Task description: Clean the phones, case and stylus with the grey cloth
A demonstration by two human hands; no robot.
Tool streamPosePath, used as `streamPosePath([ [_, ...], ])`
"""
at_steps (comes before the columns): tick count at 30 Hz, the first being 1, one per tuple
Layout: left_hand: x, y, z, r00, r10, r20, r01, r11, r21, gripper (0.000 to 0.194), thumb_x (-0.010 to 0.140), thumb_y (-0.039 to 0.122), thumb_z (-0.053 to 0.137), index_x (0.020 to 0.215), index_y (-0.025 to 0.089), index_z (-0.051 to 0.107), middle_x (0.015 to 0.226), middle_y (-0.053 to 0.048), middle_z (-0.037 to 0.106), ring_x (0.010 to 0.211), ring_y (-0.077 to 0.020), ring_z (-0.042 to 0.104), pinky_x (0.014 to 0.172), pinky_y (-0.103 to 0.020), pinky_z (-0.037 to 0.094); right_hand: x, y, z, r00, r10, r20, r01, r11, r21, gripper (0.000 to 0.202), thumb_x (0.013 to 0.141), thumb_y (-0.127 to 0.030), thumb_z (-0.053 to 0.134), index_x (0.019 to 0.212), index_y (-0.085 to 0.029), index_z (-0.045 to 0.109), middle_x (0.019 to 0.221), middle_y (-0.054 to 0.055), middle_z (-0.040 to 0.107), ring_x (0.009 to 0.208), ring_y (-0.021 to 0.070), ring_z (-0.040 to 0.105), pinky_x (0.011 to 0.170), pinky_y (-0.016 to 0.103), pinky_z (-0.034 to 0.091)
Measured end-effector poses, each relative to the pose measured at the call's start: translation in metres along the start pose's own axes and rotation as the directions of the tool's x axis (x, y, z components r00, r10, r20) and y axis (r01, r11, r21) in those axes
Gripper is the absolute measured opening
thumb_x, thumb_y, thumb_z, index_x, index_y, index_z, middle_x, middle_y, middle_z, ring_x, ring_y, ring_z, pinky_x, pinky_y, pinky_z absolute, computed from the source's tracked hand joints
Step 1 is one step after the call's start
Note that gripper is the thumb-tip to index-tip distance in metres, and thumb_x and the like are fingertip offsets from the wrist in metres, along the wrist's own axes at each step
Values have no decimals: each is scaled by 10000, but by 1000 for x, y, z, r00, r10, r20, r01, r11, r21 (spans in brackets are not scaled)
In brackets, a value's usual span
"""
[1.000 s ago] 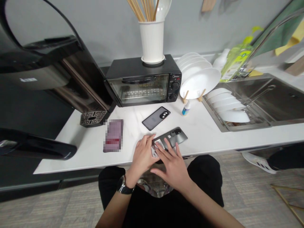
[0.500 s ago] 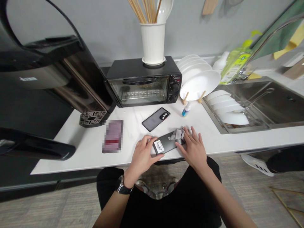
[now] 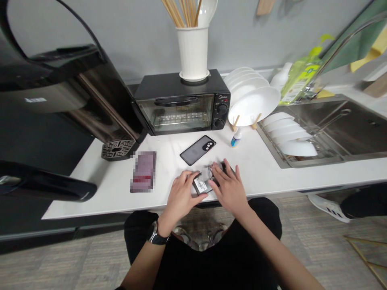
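The white tabletop (image 3: pixel 263 181) runs along a grey wall, with a black appliance (image 3: pixel 117 108) cut off at the left edge of the view and a sink (image 3: pixel 353 125) cut off at the right. Near the front edge lies a dark grey phone (image 3: pixel 211 186), its middle and camera end largely hidden. The left hand (image 3: pixel 180 195) grips its labelled end between thumb and fingers. The right hand (image 3: pixel 231 192) lies over it, fingers spread on a crumpled greyish cloth (image 3: pixel 204 173); whether it pinches any of the cloth cannot be told. A phone case (image 3: pixel 197 151) lies just behind, with a small bottle (image 3: pixel 236 137), its label too small to read, farther right. To the left, pixelation obscures a purple item (image 3: pixel 144 171).
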State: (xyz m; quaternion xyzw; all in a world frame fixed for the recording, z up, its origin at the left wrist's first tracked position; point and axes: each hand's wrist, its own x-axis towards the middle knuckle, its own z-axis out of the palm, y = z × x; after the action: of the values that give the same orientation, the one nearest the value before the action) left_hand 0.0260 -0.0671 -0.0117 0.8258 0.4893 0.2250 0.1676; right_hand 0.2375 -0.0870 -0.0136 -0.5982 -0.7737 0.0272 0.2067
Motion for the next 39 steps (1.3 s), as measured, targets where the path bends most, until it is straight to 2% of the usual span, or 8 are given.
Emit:
streamPosePath([
  [4,-4,-4,3,1000,-18,-24,17,1000,-26,901,858,241,750,1579,226,212,1341,-142,573,1235,-338,614,1026,-510,505,-10,-40,2,984,-161,78,150,980,130,537,1090,-456,440,1534,-167,525,1602,76,506,1604,343,242,1279,680,199],
  [7,-4,-6,5,1000,-20,-15,19,1000,-20,970,858,261,758,1608,235,143,1321,-131,584,1213,-332,625,1020,-502,505,-29,-46,0,976,-192,98,177,974,141,523,1087,-444,453,1544,-197,511,1614,52,492,1607,325,241,1276,674,227],
  [14,1,-1,3,999,-37,-20,36,999,-41,1176,803,400,873,1648,262,67,1274,-103,596,1187,-334,620,1039,-502,492,-63,12,-9,1000,27,-15,-28,998,-60,521,1087,-417,447,1571,-224,471,1613,41,493,1607,356,230,1250,708,234],
  [20,3,0,0,999,-47,6,48,997,-59,1164,808,393,875,1652,301,79,1284,-96,582,1178,-335,619,1044,-511,494,-29,47,-5,985,144,-98,-151,986,-65,572,1086,-480,418,1580,-196,463,1595,97,518,1610,369,214,1233,709,259],
  [26,3,-1,1,998,-55,23,57,995,-76,1120,828,382,851,1655,307,100,1312,-97,581,1203,-330,611,1053,-505,502,9,9,9,995,76,-61,-76,997,0,566,1085,-504,420,1513,-158,548,1604,111,505,1598,397,236,1244,702,232],
  [32,-1,-4,3,998,-54,14,55,998,-27,1052,906,259,724,1672,265,3,1378,-144,552,1241,-340,592,1034,-505,514,-9,-44,9,990,-131,58,126,988,89,557,1072,-464,476,1551,-182,505,1624,72,477,1607,339,238,1285,643,211],
  [35,0,-3,2,998,-64,7,65,997,-50,1158,861,328,818,1670,293,-9,1320,-112,584,1183,-322,615,1009,-486,521,-35,-37,2,990,-125,61,121,991,65,540,1079,-440,467,1568,-212,483,1618,48,487,1610,339,225,1274,650,231],
  [39,2,-1,1,999,-49,-2,49,996,-71,1255,794,418,891,1673,312,1,1297,-99,593,1185,-317,613,1034,-477,502,-60,-2,-7,999,-46,29,46,999,-16,527,1084,-424,455,1573,-230,476,1602,39,510,1613,354,207,1265,682,216],
])
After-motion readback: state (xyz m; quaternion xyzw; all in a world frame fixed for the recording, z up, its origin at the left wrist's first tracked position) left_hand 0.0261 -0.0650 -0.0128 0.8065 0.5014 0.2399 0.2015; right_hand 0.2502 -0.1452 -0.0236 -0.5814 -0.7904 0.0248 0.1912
